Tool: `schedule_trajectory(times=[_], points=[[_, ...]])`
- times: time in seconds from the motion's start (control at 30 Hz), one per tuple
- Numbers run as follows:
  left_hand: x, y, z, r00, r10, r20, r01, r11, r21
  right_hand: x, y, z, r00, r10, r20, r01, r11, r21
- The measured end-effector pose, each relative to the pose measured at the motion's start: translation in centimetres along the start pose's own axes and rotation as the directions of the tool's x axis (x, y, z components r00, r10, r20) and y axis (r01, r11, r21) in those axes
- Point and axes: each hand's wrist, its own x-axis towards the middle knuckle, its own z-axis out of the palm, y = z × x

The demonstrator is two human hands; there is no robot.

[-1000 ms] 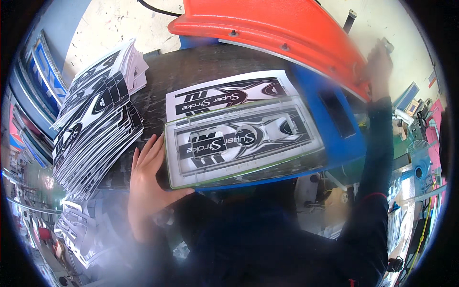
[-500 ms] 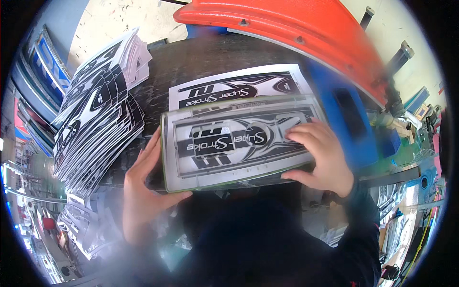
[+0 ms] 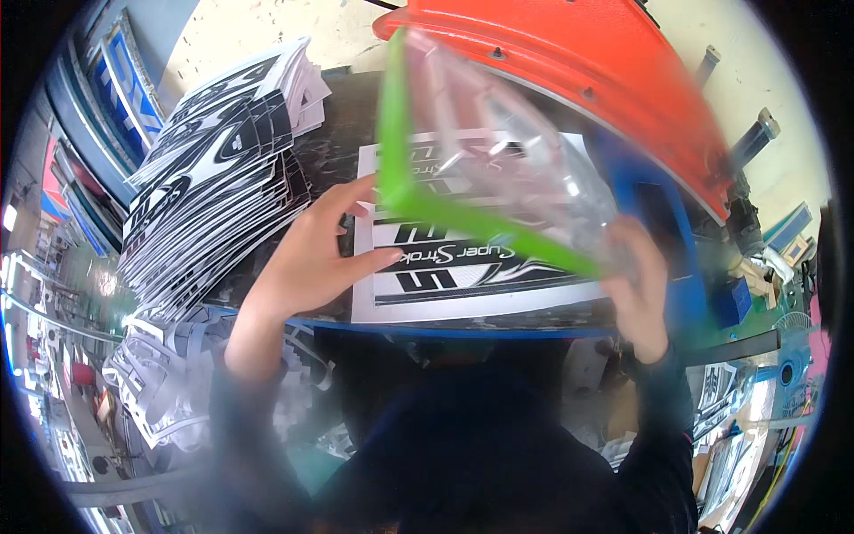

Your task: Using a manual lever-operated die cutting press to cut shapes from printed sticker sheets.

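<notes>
A clear plastic template with a green rim (image 3: 498, 224) is tilted up over a printed sheet (image 3: 365, 294), smeared by motion. My right hand (image 3: 639, 276) grips its right end, partly blurred. By the template's near left corner, my left hand (image 3: 307, 245) is curved with thumb and fingers apart. Its fingertips come up to the green rim, and its thumb is over the sheet's left part. White with black graphic shapes and lettering, the sheet lies flat on the dark table (image 3: 342, 107); the raised template covers its upper part.
A tall, fanned stack of similar printed sheets (image 3: 209, 191) stands at the left. A large red curved machine part (image 3: 551, 53) arches over the far right, above a blue part (image 3: 663, 222). Paper scraps (image 3: 178, 374) are heaped below the table's left front edge.
The template has gone from lying flat on the sheet to tilted up, uncovering the sheet's near part. My left hand has moved up and right; my right hand now grips the template's end.
</notes>
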Motion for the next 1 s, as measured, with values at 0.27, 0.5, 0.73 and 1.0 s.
schedule_trajectory(times=[0.27,0.5,0.73,1.0], points=[[1.2,0.9,1.6,0.993,0.119,0.026,-0.122,0.968,0.218,-0.5,0.7,-0.5,0.973,0.171,-0.156,-0.122,0.952,0.28],[-5.1,4.6,1.5,0.934,0.344,0.1,-0.327,0.932,-0.155,-1.3,3.3,-0.2,0.914,0.228,-0.335,-0.057,0.891,0.45],[-4.3,-0.4,-10.8,0.648,0.011,-0.761,-0.112,0.99,-0.081,-2.2,5.2,-0.6,0.867,0.274,-0.416,0.025,0.81,0.586],[-11.3,-10.8,-25.7,0.507,-0.123,-0.853,0.498,0.85,0.173,-1.5,4.9,-0.2,0.866,0.286,-0.411,0.033,0.787,0.616]])
